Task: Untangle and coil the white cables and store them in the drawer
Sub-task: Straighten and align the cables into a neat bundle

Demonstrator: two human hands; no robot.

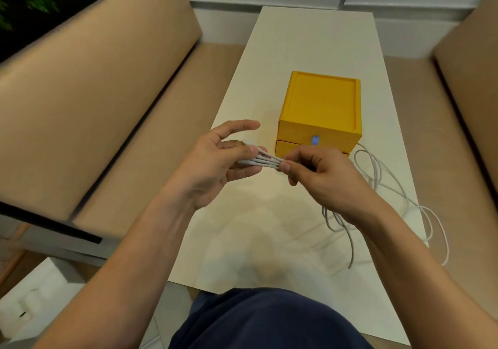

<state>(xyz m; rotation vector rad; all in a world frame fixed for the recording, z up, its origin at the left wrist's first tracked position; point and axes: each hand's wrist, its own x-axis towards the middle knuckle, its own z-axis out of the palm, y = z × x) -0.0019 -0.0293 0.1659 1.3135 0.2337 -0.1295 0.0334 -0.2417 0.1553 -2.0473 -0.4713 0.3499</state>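
Coiling underway: your left hand (215,160) and right hand (318,173) pinch white cable strands (266,161); next, gather loose loops (377,187), open yellow drawer box (319,111).

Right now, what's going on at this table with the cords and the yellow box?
A person is gathering white cables into a bundle, several strands pinched side by side between the left hand and the right hand. The rest of the cable trails loose in loops over the white table, some hanging past its right edge. The yellow drawer box sits just beyond the hands; its lower drawer seems slightly out, though the hands hide much of it. Nothing is stored yet.
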